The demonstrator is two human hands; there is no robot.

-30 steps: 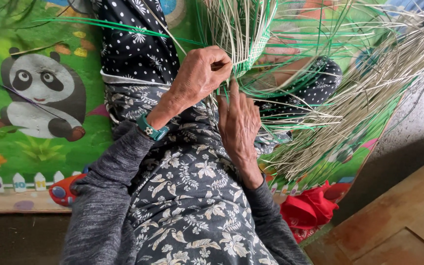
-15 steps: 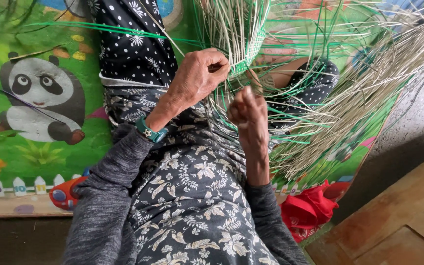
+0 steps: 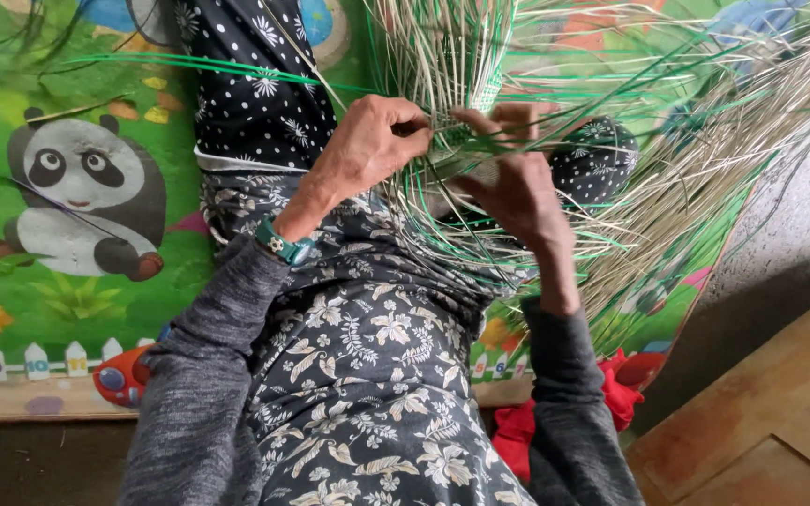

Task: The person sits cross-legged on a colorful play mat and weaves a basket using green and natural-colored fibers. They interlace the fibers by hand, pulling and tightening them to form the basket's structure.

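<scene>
— Position of the woven piece (image 3: 452, 75)?
— Resting on the lap, straight ahead of both hands, touching them. Loose straw strands (image 3: 705, 159) fanning up and to the right; long axis running away from the body.

— State of the hands?
— Left hand (image 3: 372, 141) closed, pinching strands at the woven edge. Right hand (image 3: 517, 173) curled around strands just beside it, fingers partly hidden. Both equally near the work.

— Surroundings?
— Green play mat (image 3: 67, 290) underneath; red cloth (image 3: 611, 403) lower right.
</scene>
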